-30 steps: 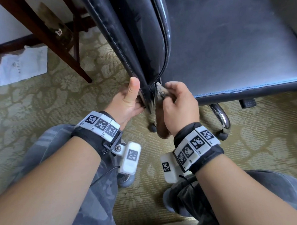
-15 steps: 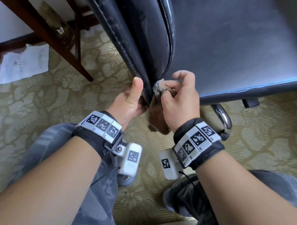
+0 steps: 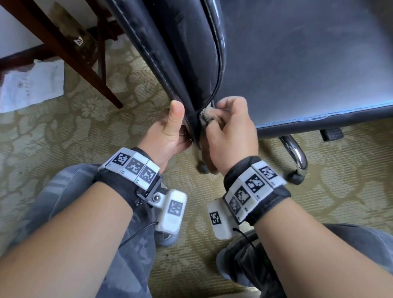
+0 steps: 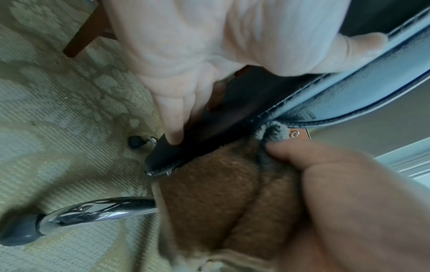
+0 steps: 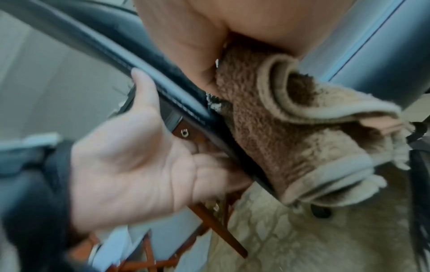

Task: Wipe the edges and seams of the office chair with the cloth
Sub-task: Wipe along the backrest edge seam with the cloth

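Observation:
A black leather office chair (image 3: 305, 54) fills the top of the head view, its backrest (image 3: 177, 43) with a stitched seam running down to a lower corner. My left hand (image 3: 169, 134) grips that lower backrest edge (image 4: 209, 147), thumb up along the outer side, fingers behind. My right hand (image 3: 231, 132) holds a brown terry cloth (image 5: 279, 128) bunched in its fingers. It presses the cloth (image 3: 206, 118) into the gap where backrest meets seat. The cloth (image 4: 221, 193) hangs down below the hand.
Patterned beige carpet (image 3: 46, 143) lies all around. A chrome chair leg (image 3: 295, 152) with a dark caster (image 3: 294, 176) stands right of my hands. A wooden table leg (image 3: 67, 50) and crumpled white paper (image 3: 30, 87) are at the left. My knees are at the bottom.
My right hand with the cloth has slid upward along the seam at the backrest's lower corner. The left hand keeps its grip on the edge.

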Demonstrator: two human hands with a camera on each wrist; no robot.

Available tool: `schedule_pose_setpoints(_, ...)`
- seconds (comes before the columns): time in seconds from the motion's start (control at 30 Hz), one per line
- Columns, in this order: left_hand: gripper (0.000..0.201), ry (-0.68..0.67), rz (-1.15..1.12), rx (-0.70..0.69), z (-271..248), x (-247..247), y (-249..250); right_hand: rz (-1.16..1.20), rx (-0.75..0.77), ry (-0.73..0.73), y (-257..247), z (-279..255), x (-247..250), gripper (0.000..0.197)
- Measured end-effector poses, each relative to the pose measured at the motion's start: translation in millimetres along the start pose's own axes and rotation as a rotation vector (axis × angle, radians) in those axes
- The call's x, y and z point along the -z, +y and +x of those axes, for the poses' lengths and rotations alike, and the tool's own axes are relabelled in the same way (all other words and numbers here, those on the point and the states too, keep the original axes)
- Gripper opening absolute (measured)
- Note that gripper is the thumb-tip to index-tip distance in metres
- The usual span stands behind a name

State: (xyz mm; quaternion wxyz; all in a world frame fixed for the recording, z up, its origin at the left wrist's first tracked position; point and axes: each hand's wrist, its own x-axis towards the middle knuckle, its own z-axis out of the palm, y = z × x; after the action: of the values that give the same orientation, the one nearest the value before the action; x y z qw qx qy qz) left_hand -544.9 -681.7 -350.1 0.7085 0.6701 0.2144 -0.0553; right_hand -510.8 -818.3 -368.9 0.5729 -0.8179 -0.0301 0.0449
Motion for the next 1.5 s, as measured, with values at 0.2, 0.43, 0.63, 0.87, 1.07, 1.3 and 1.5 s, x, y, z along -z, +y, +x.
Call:
schedule_pose_setpoints(0.2, 0.121, 0.006, -0.001, 0.018, 0, 0, 1, -0.216, 0.017, -0.132, 24, -3, -17, 0.021)
schedule_pose_setpoints(0.43, 0.136, 0.042, -0.015, 0.011, 2, 2, -2, -0.352, -0.324, -0.339, 62, -14, -26, 0.021)
schedule_pose_setpoints(0.63, 0.123, 0.001, -0.056, 0.051, 6, 0, -5, -0.146, -0.347, -0.203, 67, -10, -28, 0.030)
schedule_pose_setpoints(0.87, 0.130, -0.076, -0.060, 0.073, 8, 2, -5, -0.064, -0.222, -0.122, 51, -4, -33, 0.027)
schedule_pose_setpoints(1.07, 0.145, -0.102, -0.046, 0.035, 9, 3, -8, -0.023, -0.081, -0.096, 46, -2, -32, 0.029)
schedule_pose_setpoints(1.3, 0.144, -0.025, -0.066, 0.059, 12, -4, -26, -0.200, -0.208, -0.203, 74, -15, -38, 0.031)
schedule_pose_setpoints(1.5, 0.136, -0.010, -0.023, 0.071, 18, -10, -40, -0.088, -0.293, -0.163, 71, -10, -46, 0.035)
